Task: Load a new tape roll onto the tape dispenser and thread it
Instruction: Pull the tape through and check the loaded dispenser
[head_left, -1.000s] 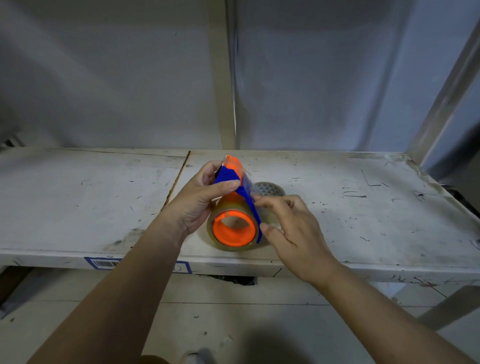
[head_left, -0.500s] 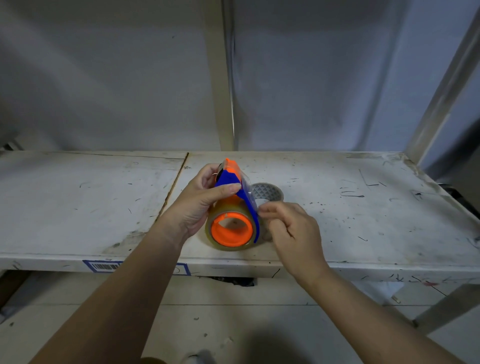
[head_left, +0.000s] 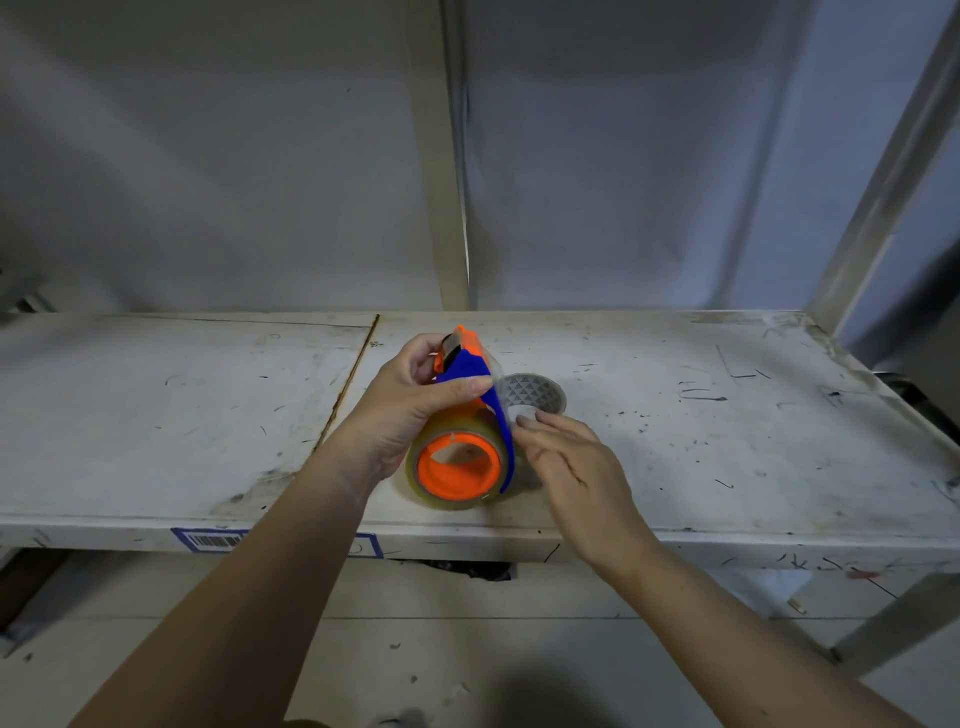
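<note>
Gripping the blue-and-orange tape dispenser (head_left: 470, 374) by its upper end, the left hand (head_left: 410, 410) has thumb and fingers closed around it. Below that grip the clear tape roll (head_left: 457, 462) sits on the orange hub, resting on the shelf (head_left: 727, 441). The right hand (head_left: 576, 467), fingers loosely extended and holding nothing visible, touches the dispenser's right side.

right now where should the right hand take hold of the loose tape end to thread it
Pinch the clear tape end by its side edges, coming from the right with the right hand. It lies along the dispenser's blue plate, whose left side the left hand already covers.
</note>
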